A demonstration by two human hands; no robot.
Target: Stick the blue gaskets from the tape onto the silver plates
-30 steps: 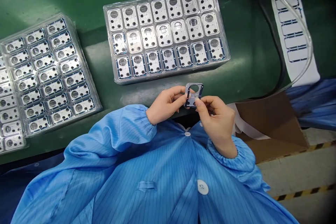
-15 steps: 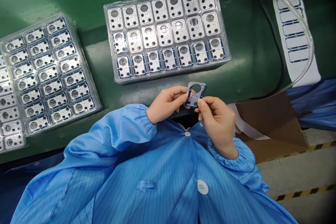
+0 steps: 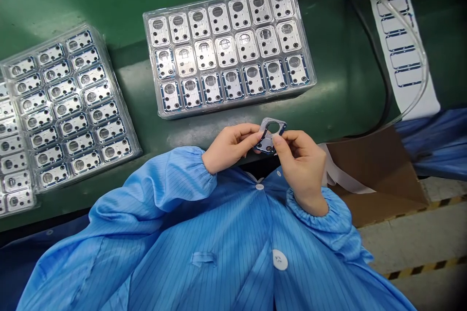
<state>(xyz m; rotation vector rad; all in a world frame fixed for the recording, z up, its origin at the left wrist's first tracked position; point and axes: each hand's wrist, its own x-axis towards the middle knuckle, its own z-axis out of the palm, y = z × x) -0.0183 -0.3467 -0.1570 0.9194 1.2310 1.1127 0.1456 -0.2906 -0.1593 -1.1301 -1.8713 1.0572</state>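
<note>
Pinching firmly closed, left hand (image 3: pixel 235 145) and right hand (image 3: pixel 302 163) are gripping the plate (image 3: pixel 267 141), seemingly working its edge; the next move calls for steadiness.

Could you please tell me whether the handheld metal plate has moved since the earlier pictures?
Yes: judged against the central clear plastic tray, the metal plate has turned clockwise, its top edge now sloping down rightward, and shifted slightly right.

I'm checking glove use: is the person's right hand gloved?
No, the right hand holding the metal plate is visibly bare.
</note>
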